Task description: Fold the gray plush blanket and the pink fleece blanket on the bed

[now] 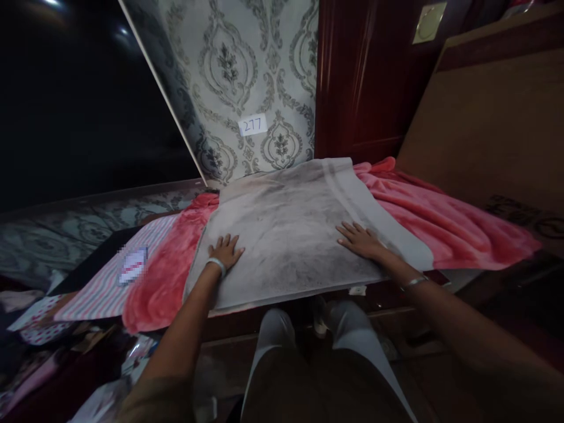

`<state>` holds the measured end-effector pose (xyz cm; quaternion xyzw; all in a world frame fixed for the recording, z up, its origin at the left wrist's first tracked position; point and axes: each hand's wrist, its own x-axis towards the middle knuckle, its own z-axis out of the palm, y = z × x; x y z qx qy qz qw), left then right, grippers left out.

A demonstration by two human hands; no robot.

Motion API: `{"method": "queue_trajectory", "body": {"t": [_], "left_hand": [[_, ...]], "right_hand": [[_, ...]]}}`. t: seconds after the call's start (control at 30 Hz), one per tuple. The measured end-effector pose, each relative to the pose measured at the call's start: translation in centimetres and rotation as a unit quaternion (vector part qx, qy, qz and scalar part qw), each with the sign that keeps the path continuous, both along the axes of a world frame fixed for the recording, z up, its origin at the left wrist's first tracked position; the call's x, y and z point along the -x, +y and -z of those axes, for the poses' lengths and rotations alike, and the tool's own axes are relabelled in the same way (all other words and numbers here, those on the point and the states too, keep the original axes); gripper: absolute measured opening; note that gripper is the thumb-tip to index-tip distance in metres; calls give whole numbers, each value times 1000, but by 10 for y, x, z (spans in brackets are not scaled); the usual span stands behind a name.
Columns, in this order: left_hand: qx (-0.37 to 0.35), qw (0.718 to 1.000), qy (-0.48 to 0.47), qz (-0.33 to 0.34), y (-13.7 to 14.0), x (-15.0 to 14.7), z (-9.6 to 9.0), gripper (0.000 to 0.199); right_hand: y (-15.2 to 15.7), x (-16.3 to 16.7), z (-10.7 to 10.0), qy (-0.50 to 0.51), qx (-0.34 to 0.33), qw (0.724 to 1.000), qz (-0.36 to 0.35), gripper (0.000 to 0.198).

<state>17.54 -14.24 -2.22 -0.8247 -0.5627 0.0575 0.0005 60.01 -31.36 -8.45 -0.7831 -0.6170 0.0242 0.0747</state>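
Here's the cloth (282,217), right beneath your left hand (225,252) and your right hand (360,239), fingers fanned flat, pinching nothing! Wall (273,76) beyond the cloth, pink blanket (440,217) out on both its sides. Your left hand sits nearer the cloth's side edge.

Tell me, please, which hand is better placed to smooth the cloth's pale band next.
Probably the right hand: it lies spread on the gray cloth, close to the pale band, while the left hand rests near the opposite side.
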Motion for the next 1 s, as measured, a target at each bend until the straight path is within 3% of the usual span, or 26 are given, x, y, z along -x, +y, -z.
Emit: {"method": "queue_trajectory", "body": {"t": [0.2, 0.33, 0.47, 0.73, 1.0], "left_hand": [[-32, 999, -20, -37, -59, 65, 20, 65], [-82, 993, -44, -75, -80, 80, 31, 63], [-102, 989, -63, -87, -80, 77, 35, 60], [-122, 988, -69, -64, -72, 82, 37, 60], [-150, 983, -92, -57, -61, 79, 43, 60]], "right_hand": [[-58, -13, 34, -8, -86, 996, 31, 66], [-78, -8, 46, -27, -165, 984, 58, 67], [-80, 5, 46, -43, -203, 975, 75, 65], [-77, 15, 30, -75, -163, 979, 97, 54], [-76, 13, 31, -73, -195, 974, 93, 53]]}}
